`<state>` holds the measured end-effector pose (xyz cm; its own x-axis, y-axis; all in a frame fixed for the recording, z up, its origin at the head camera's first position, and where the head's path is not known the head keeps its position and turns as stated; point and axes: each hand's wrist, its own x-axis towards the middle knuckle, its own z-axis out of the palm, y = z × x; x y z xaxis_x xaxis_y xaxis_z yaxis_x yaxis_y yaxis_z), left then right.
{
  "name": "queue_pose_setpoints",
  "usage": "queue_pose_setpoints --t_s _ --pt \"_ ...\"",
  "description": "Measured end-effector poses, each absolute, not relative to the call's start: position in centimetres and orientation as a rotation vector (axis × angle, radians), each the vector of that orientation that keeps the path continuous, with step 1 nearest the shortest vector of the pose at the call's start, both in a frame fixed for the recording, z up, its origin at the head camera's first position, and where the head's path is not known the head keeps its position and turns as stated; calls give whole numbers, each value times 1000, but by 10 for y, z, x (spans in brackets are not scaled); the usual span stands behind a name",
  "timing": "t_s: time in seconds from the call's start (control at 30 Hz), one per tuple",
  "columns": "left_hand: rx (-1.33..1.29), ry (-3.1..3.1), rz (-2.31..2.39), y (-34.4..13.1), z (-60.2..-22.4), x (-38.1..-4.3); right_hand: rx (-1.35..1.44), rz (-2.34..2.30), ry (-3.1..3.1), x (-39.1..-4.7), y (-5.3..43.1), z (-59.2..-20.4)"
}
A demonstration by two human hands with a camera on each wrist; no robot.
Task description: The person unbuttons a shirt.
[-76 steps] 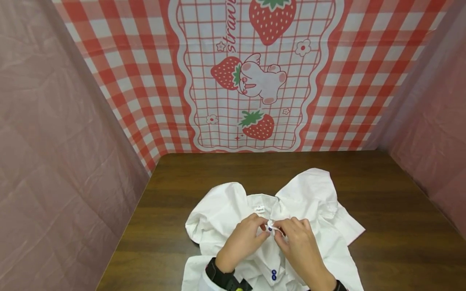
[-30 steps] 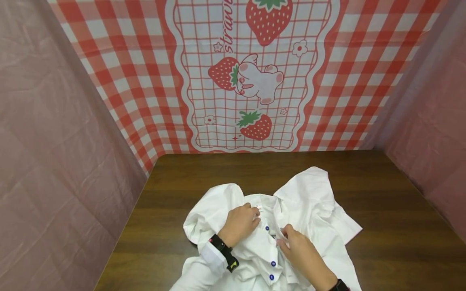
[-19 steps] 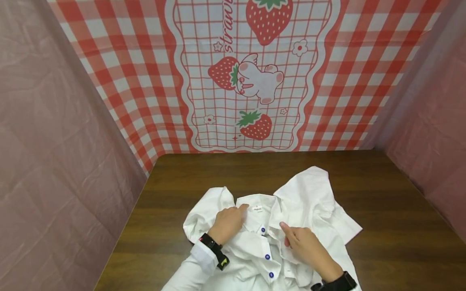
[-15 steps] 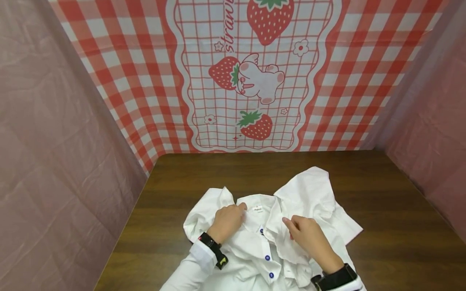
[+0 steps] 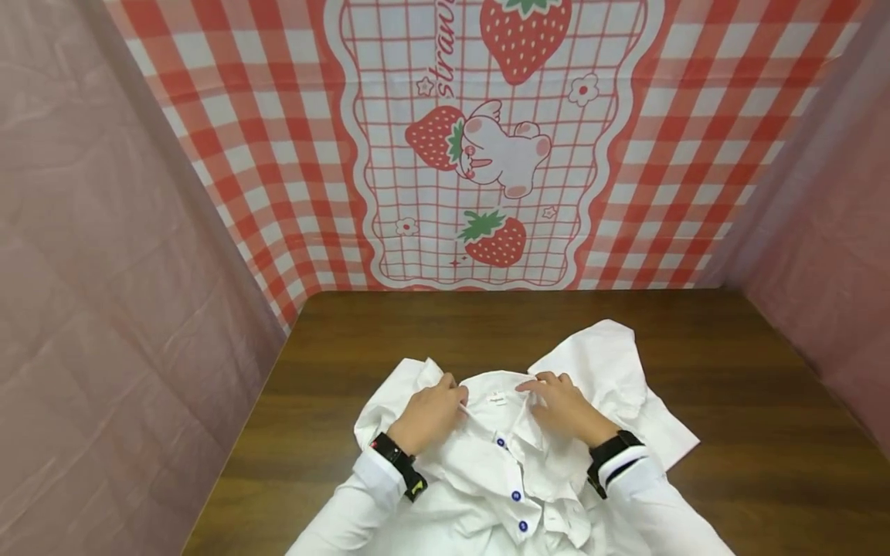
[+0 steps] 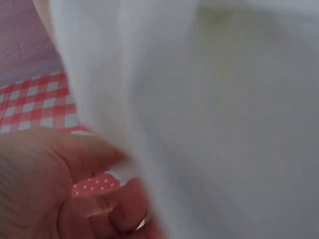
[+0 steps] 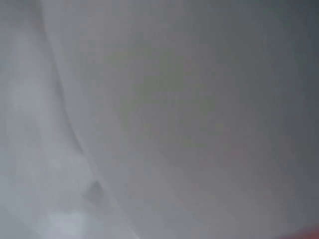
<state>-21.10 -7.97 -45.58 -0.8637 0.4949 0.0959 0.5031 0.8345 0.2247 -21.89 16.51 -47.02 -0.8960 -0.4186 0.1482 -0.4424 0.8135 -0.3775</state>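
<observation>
A white shirt (image 5: 480, 467) with blue buttons lies on the wooden table, collar toward the far side. My left hand (image 5: 427, 415) grips the left side of the collar; in the left wrist view its thumb (image 6: 89, 152) and curled fingers close on the white cloth. On the collar's right side, my right hand (image 5: 566, 408) holds the edge between bent fingers. Between the hands shows the neck label (image 5: 497, 398). The top button (image 5: 501, 442) sits below the neckline, with two more down the front placket. White cloth fills the right wrist view and hides the right fingers there.
The wooden table (image 5: 334, 340) ends at a red-and-white checked cloth (image 5: 278, 154) with strawberry prints. Pinkish drapes (image 5: 104, 309) hang at both sides. The shirt's right sleeve (image 5: 605, 363) spreads out beyond my right hand.
Both hands worked at the top button, then parted. My left hand went to the left collar edge; my right hand moved up to the right collar edge. The neck now lies more open and even.
</observation>
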Motion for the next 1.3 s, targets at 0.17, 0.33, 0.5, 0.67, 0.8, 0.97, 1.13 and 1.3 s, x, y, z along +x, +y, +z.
queue_pose_setpoints --t_s 0.17,0.33,0.5,0.67,0.8,0.97,1.13,1.3 --pt "-946 -3087 -477 -89 -450 -225 687 552 -3113 -232 177 -464" --pt "-1110 -3230 -868 -104 -442 -239 839 830 -3072 -238 195 -454" --pt "-1202 -3181 -1183 -115 -432 -250 820 1098 -3073 -239 209 -438" --pt "-1150 -3099 -1386 -119 -420 -257 734 1212 -3052 -241 215 -421" --pt "-982 -3082 -1506 -119 -410 -264 613 1291 -3003 -243 214 -408" --pt "-798 -3188 -1287 -116 -395 -278 539 1241 -2919 -250 208 -391" --pt "-661 -3129 -1026 -110 -381 -294 432 1096 -2870 -258 198 -377" --pt "-404 -2993 -950 -96 -370 -302 201 999 -2693 -265 187 -371"
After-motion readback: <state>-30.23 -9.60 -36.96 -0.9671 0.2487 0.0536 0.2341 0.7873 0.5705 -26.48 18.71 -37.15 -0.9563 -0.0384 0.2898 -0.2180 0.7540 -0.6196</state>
